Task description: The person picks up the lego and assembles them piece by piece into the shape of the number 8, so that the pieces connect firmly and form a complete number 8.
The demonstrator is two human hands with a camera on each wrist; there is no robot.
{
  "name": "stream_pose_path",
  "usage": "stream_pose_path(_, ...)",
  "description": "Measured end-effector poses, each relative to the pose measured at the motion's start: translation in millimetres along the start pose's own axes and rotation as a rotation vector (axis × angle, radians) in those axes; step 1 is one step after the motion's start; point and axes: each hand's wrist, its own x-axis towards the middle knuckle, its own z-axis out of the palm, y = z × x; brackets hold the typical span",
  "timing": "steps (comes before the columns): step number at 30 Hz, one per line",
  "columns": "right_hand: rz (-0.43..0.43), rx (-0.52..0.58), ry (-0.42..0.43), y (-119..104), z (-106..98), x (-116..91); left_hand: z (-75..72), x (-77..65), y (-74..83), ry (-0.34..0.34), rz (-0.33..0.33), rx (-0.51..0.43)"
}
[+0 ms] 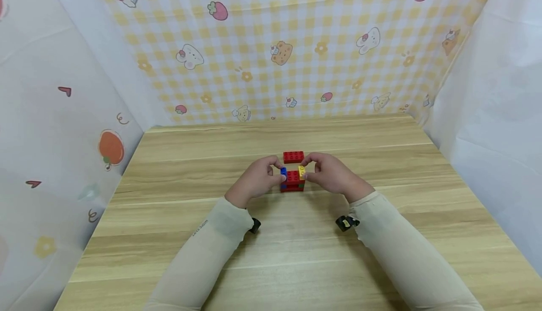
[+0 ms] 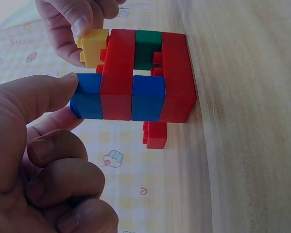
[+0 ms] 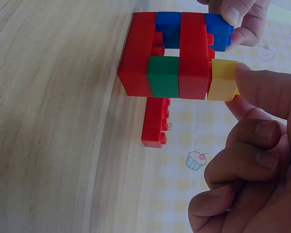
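A stack of toy building bricks stands on the table, with a lower red brick [image 2: 177, 77] under a blue brick [image 2: 147, 98] and a green brick [image 3: 163, 76]. Across those two lies an upper red brick [image 1: 292, 176]. My left hand [image 1: 257, 179] pinches another blue brick [image 2: 89, 97] at the stack's top left end, between thumb and index finger. At the top right end, a yellow brick [image 3: 224, 80] is pinched by my right hand [image 1: 332, 173]; it looks slightly tilted. Studs of the upper red brick show between the blue and yellow bricks.
A loose red brick [image 1: 293, 156] lies on the wooden table [image 1: 292, 264] just behind the stack. Beyond the table's back edge hangs a yellow checked cloth [image 1: 262, 80] with cartoon prints. White cloths hang at both sides.
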Motion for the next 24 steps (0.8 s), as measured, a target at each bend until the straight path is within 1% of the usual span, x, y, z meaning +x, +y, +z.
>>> stream_pose_path(7, -0.001, 0.012, -0.010, 1.6, -0.2, -0.2, 0.8, 0.6, 0.3, 0.001, -0.007, 0.000)
stream_pose_path(19, -0.008, 0.063, -0.003, 8.4, 3.3, 0.5, 1.2, 1.2, -0.5, 0.004, -0.030, -0.002)
stream_pose_path(24, -0.008, 0.057, 0.004, 9.1, 3.2, -0.8, 0.8, 0.9, 0.2, 0.003, -0.028, -0.003)
